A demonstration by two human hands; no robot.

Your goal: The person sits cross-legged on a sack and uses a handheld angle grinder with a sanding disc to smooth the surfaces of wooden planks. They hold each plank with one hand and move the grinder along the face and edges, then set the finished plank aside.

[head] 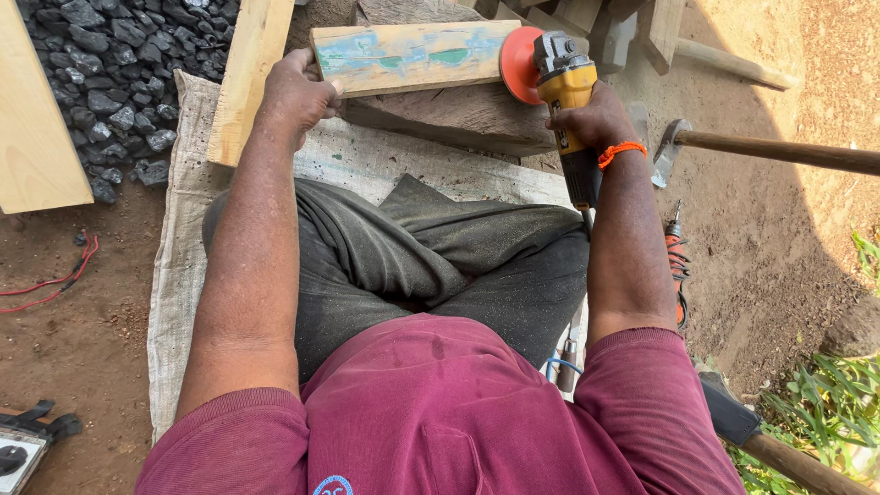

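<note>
While the person sits cross-legged on a woven sack (183, 275), the left hand (298, 92) lies curled over the left end of a painted plank (412, 55), fingers pressed together on its edge. The right hand (594, 119) is wrapped tight round the yellow body of an angle grinder (564, 101), whose orange disc (520, 64) touches the plank's right end. The plank lies at the far centre, on a rough timber block (458, 119). A hammer (761, 148) lies to the right, and dark stones (110, 73) are heaped at far left.

Single head view, looking steeply down, close over own lap and forearms.
</note>
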